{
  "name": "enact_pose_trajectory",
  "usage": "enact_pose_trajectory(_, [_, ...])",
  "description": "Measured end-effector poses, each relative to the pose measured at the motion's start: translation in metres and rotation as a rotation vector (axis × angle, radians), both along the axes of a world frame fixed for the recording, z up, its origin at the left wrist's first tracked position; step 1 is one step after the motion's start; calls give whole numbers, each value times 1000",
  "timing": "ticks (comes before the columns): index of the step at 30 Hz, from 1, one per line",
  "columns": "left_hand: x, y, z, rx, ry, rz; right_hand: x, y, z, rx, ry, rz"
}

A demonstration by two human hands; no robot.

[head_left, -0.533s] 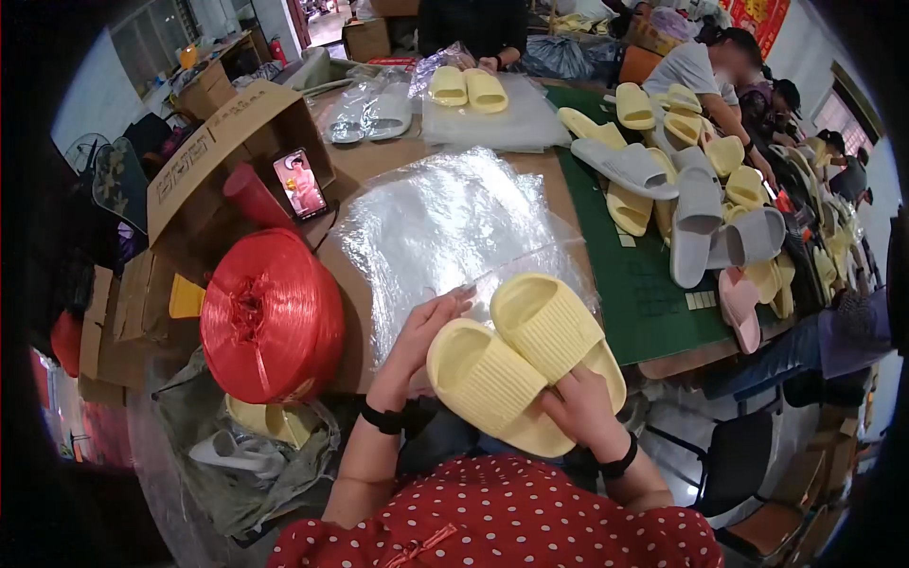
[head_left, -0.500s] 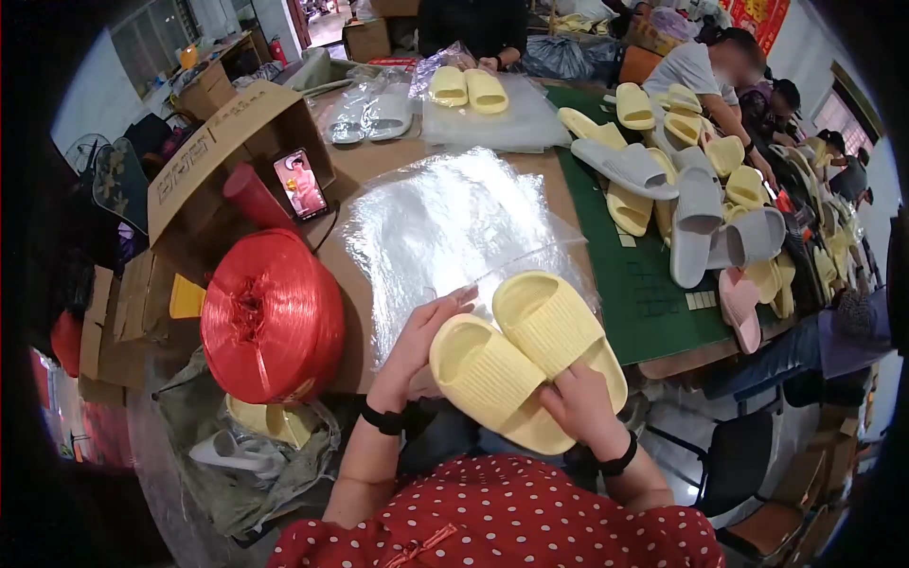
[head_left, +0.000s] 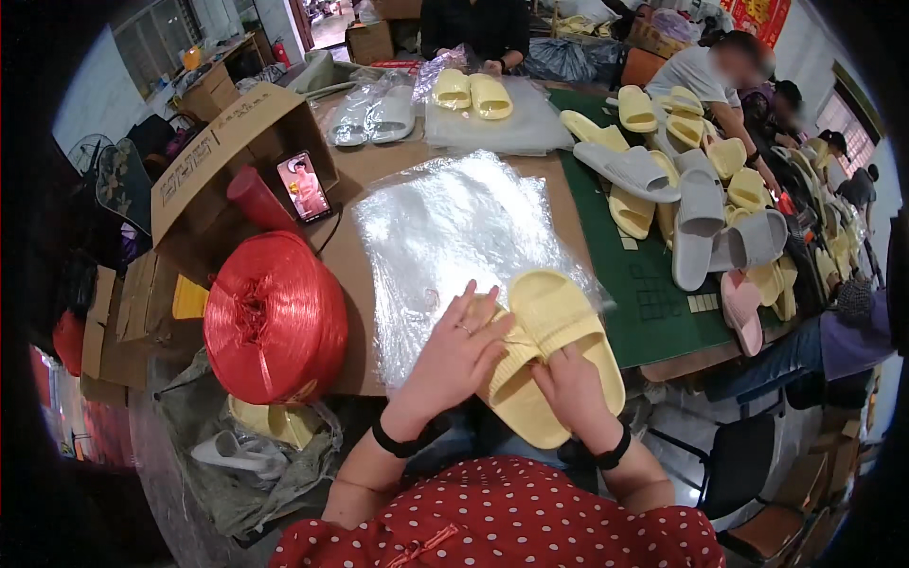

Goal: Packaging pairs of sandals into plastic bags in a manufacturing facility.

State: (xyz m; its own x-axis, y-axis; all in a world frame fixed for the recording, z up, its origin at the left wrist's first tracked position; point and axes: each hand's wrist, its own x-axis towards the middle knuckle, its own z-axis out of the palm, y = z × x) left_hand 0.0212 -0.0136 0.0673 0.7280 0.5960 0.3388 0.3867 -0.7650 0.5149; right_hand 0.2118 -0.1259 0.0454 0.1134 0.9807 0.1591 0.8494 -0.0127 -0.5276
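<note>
Low in the middle of the frame, 2 pale yellow slippers [head_left: 549, 350] lie together at the near edge of the table [head_left: 355, 275]. The left hand [head_left: 454, 355] lies flat with spread fingers on the left one, while the right hand [head_left: 573, 393] grips the pair from below. Just above them lies a stack of clear plastic bags [head_left: 454, 227]. A big red twine spool [head_left: 275, 317] sits at the left.
</note>
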Motion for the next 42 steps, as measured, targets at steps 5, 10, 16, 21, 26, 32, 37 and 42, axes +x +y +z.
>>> enact_pose_trajectory(5, [5, -16, 10, -64, -56, -138, 5, 33, -26, 158, -155, 231])
enact_pose_trajectory(10, [-5, -28, 13, -171, -144, -256, -16, 82, -15, 212, 180, 186])
enact_pose_trajectory(16, [-16, -32, 19, -298, -192, -341, -29, 158, -37, 177, 5, 4])
enact_pose_trajectory(21, [-31, -18, 8, -192, -146, -190, -37, 156, -29, 298, 114, -81])
enact_pose_trajectory(26, [-60, -5, -21, -245, -424, 324, -27, 55, -26, 362, 116, 237])
enact_pose_trajectory(32, [-48, 14, -19, -486, -224, 745, 28, -11, 59, -604, 740, 747])
enact_pose_trajectory(37, [-34, 15, -26, -322, 37, 777, 36, 1, 69, 233, 819, 293])
enact_pose_trajectory(42, [-38, 14, -49, -215, 78, 795, 13, 71, 37, 315, 177, -82])
